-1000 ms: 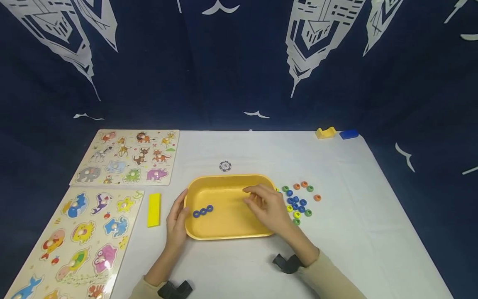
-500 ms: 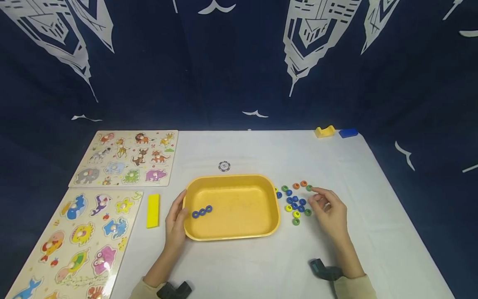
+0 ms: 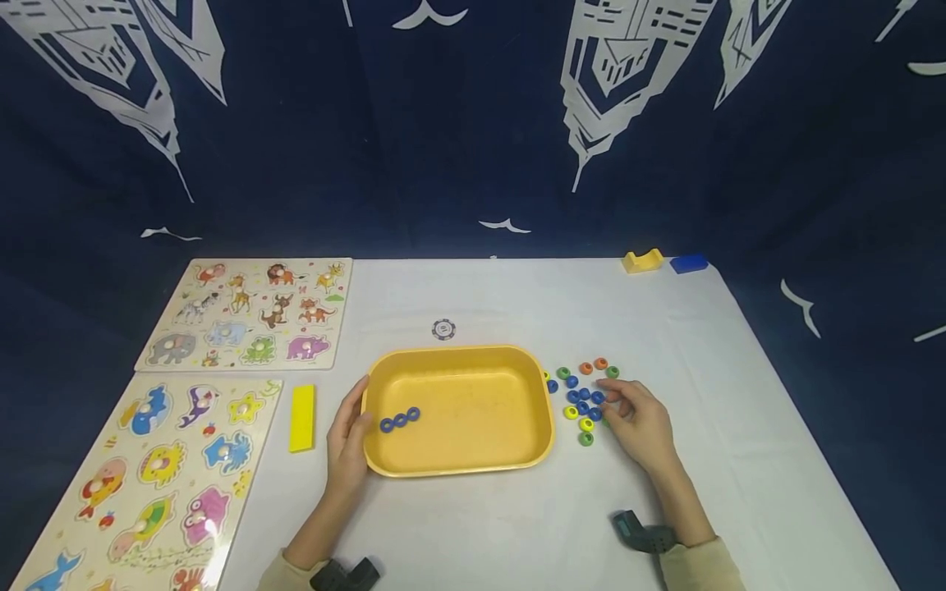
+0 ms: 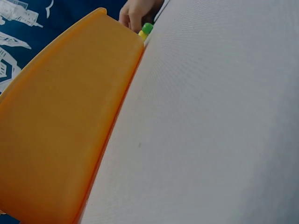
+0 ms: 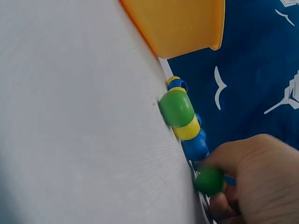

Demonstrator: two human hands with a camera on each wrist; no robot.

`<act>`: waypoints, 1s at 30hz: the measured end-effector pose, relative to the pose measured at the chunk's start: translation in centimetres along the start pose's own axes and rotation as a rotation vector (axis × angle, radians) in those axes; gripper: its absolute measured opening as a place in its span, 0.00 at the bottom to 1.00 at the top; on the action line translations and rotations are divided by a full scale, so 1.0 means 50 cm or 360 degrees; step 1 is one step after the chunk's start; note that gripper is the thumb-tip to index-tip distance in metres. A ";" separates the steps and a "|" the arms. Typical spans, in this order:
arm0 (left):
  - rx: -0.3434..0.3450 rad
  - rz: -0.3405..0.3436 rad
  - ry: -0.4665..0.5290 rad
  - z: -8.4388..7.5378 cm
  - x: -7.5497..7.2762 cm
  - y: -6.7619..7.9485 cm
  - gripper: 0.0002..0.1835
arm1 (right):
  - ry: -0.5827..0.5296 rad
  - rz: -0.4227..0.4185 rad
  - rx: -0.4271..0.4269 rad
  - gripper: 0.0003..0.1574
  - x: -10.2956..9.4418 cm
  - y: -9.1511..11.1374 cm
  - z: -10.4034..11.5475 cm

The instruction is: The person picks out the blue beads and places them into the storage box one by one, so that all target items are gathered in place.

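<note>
A yellow plastic tray (image 3: 473,455) lies in the middle of the head view, with three blue beads (image 3: 400,420) in a slanted row at its left. My left hand (image 3: 347,443) holds the tray's left edge. In the left wrist view the tray's outer wall (image 4: 70,116) fills much of the picture. Right of the tray my right hand (image 3: 641,423) has thumb and forefinger around a blue bead (image 3: 598,397) at the edge of a loose group. In the right wrist view a green bead (image 5: 209,182) partly hides these fingertips.
Beside the tray lie loose orange (image 3: 601,364), green (image 3: 564,373), yellow (image 3: 571,413) and blue beads. Two animal puzzle boards (image 3: 244,312) and a yellow block (image 3: 302,419) are at left. A round chip (image 3: 443,329) lies behind the tray; yellow (image 3: 643,261) and blue blocks (image 3: 689,263) sit far right.
My right hand has gone from above the tray to the loose beads at right, then slightly left onto a blue bead. The left hand and the tray have stayed put.
</note>
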State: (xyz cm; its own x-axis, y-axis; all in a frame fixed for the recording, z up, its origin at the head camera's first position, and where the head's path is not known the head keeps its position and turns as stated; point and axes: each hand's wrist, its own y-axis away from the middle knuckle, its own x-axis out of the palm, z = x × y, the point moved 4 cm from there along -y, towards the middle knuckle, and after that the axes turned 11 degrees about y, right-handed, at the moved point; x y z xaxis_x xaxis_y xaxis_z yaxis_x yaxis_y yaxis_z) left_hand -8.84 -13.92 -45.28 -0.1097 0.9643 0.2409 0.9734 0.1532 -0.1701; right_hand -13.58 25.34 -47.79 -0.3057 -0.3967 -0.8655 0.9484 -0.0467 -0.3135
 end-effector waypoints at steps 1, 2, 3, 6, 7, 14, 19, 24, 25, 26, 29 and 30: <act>-0.0001 0.0001 0.0002 0.001 -0.001 0.000 0.25 | 0.0027 0.0008 -0.0002 0.22 0.001 -0.001 0.002; 0.0002 0.0001 0.0004 0.001 -0.002 0.000 0.25 | 0.0053 0.0013 -0.0009 0.21 0.003 -0.002 0.003; 0.0006 0.0006 0.0002 0.001 -0.002 0.000 0.25 | 0.0076 0.0020 -0.0015 0.21 0.004 -0.002 0.004; 0.0004 -0.0004 -0.0002 0.001 -0.003 0.000 0.25 | 0.0097 0.0026 -0.0022 0.19 0.007 -0.004 0.007; 0.0004 -0.0007 -0.0005 0.001 -0.003 0.000 0.25 | 0.0090 0.0022 -0.0022 0.18 0.006 -0.004 0.007; 0.0003 -0.0003 -0.0023 -0.001 -0.001 -0.003 0.24 | -0.0122 -0.0161 0.0039 0.16 -0.018 -0.013 0.016; 0.0000 -0.0008 -0.0031 0.000 -0.001 -0.004 0.24 | -0.0297 -0.0181 -0.0231 0.15 -0.046 -0.042 0.097; 0.0005 -0.0005 -0.0027 0.007 -0.005 -0.006 0.25 | -0.0375 0.0126 -0.0502 0.13 -0.058 -0.074 0.243; 0.0008 -0.0003 -0.0022 0.011 -0.006 -0.006 0.25 | -0.0364 0.0186 -0.0540 0.12 -0.049 -0.078 0.268; 0.0015 0.0000 -0.0017 0.015 -0.008 -0.007 0.25 | -0.0346 0.0239 -0.0566 0.11 -0.038 -0.081 0.292; 0.0046 0.0012 0.0002 0.028 -0.015 -0.009 0.24 | -0.0257 0.0386 -0.0634 0.10 0.005 -0.081 0.356; 0.0059 0.0016 0.0011 0.032 -0.017 -0.009 0.24 | -0.0221 0.0423 -0.0664 0.10 0.021 -0.078 0.375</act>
State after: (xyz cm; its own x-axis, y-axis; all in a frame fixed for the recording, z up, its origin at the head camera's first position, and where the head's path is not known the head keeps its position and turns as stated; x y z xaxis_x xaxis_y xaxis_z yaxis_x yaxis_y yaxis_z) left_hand -9.52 -14.48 -46.93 -0.0982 0.9644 0.2455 0.9663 0.1514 -0.2080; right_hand -16.03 7.90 -40.12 -0.0178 -0.4648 -0.8852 0.8689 0.4308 -0.2437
